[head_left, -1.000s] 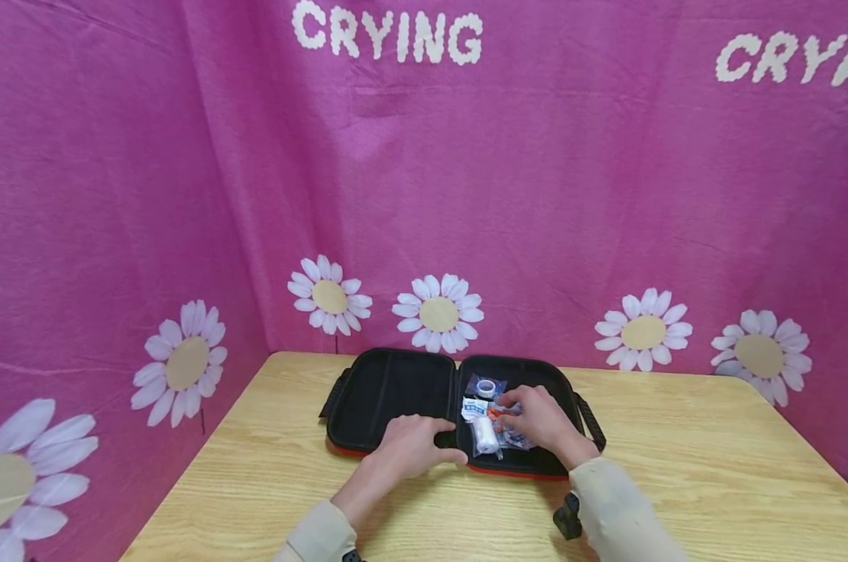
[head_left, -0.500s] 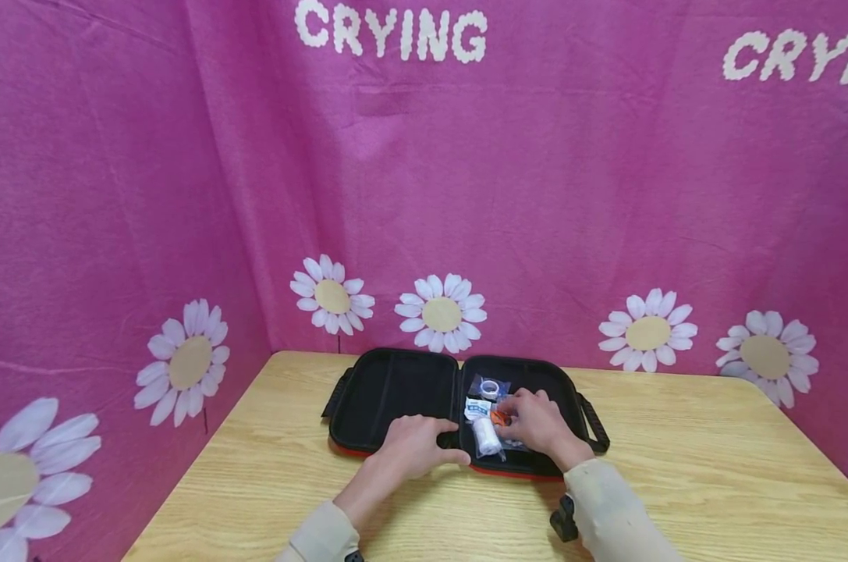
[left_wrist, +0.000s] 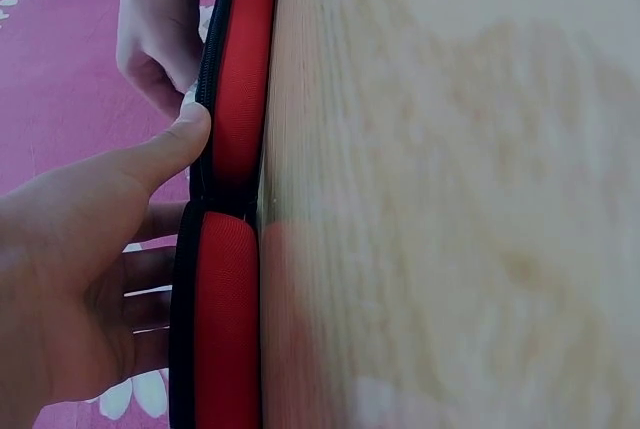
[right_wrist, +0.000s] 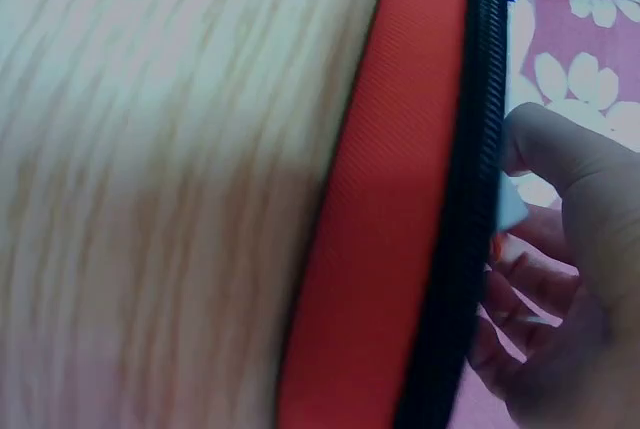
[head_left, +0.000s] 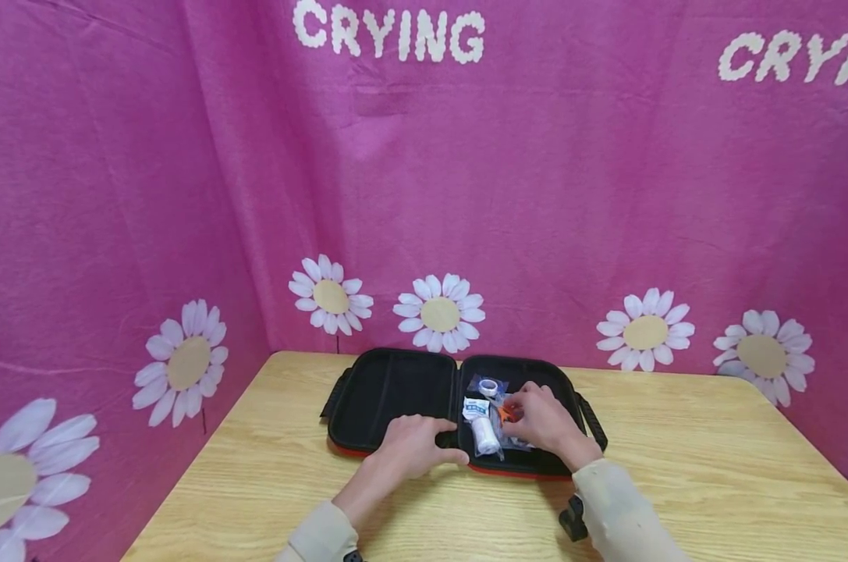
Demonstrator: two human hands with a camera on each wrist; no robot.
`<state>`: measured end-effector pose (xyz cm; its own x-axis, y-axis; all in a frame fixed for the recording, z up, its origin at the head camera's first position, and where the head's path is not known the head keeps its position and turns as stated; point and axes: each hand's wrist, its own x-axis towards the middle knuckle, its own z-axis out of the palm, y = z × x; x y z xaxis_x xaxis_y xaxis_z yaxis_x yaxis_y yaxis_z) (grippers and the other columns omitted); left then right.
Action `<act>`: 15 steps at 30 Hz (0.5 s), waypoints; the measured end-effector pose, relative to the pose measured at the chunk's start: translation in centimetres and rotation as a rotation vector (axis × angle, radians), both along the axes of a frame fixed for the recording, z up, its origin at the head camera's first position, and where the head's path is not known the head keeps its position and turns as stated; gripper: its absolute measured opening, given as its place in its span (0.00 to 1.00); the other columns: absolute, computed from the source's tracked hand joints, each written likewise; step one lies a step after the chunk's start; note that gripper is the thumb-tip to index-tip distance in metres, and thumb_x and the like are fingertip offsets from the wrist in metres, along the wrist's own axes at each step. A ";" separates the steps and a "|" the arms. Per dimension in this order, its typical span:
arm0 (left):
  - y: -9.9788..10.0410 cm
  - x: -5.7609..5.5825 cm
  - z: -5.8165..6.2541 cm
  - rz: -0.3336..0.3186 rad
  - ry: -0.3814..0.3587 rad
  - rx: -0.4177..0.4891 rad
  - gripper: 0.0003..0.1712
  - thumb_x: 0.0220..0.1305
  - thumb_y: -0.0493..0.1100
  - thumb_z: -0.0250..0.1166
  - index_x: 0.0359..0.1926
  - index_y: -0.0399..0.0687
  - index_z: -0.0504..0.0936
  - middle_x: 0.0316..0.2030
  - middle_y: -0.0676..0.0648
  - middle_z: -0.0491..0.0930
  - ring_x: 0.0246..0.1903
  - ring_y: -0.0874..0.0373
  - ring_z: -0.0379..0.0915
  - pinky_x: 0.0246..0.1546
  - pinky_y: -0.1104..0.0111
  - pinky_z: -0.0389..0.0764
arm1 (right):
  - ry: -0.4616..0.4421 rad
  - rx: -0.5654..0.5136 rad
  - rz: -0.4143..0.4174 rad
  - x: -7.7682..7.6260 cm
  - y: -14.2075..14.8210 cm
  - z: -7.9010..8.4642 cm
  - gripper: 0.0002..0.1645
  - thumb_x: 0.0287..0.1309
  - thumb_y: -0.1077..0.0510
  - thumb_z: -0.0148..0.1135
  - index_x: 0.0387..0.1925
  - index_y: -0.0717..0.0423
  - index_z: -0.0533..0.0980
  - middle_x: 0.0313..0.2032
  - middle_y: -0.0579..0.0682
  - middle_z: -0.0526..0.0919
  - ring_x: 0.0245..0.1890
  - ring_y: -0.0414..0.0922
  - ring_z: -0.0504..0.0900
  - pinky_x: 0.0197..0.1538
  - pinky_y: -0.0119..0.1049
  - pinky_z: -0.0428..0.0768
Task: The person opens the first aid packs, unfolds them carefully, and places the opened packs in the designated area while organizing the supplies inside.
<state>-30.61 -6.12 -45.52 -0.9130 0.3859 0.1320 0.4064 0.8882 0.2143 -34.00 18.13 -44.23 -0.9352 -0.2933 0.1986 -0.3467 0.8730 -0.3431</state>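
Observation:
A black-lined case (head_left: pixel 416 390) with a red shell lies unfolded on the table. My left hand (head_left: pixel 413 446) rests at its front edge near the hinge, thumb on the rim and fingers extended over the left half in the left wrist view. Inside the right half, my right hand (head_left: pixel 541 417) pinches orange scissors (head_left: pixel 507 413) with bent fingers; its fingertips are partly hidden. Beside it lie a wrapped white bandage roll (head_left: pixel 485 437), a small white packet with blue print (head_left: pixel 476 409) and a tape roll (head_left: pixel 488 386) in clear wrapping. Clear plastic packaging lies under the right fingers.
The wooden table (head_left: pixel 711 460) extends to both sides of the case. A black carry handle (head_left: pixel 591 421) sticks out at the case's right side. Pink cloth (head_left: pixel 536 195) with daisies hangs behind and at the left.
My right hand has shifted slightly within the right half, and the orange scissors have moved a little to the right with it. The left hand stays in place.

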 end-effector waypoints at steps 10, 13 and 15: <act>0.1 0.2 0.0 -0.007 0.032 -0.004 0.37 0.50 0.76 0.65 0.56 0.64 0.85 0.49 0.53 0.87 0.45 0.55 0.82 0.34 0.65 0.76 | 0.119 -0.094 0.067 0.5 2.5 0.5 0.21 0.42 0.58 0.71 0.42 0.61 0.85 0.36 0.50 0.75 0.37 0.45 0.71 0.40 0.38 0.71; 0.2 0.2 0.0 -0.006 0.031 0.000 0.37 0.51 0.76 0.65 0.56 0.64 0.85 0.49 0.54 0.87 0.45 0.55 0.82 0.34 0.64 0.76 | 0.130 -0.126 0.061 0.5 3.6 0.5 0.22 0.42 0.60 0.72 0.43 0.64 0.84 0.37 0.52 0.75 0.37 0.45 0.73 0.41 0.40 0.74; 0.1 0.2 0.0 -0.005 0.025 0.005 0.37 0.51 0.76 0.65 0.56 0.64 0.85 0.50 0.54 0.86 0.45 0.55 0.82 0.34 0.65 0.76 | 0.128 -0.139 0.051 0.4 4.3 0.5 0.23 0.42 0.60 0.72 0.44 0.65 0.84 0.37 0.54 0.75 0.37 0.46 0.74 0.42 0.41 0.75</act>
<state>-30.36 -5.98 -45.48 -0.9075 0.3897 0.1566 0.4161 0.8850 0.2089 -33.55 22.46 -43.72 -0.8843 -0.3007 0.3571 -0.4376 0.8004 -0.4097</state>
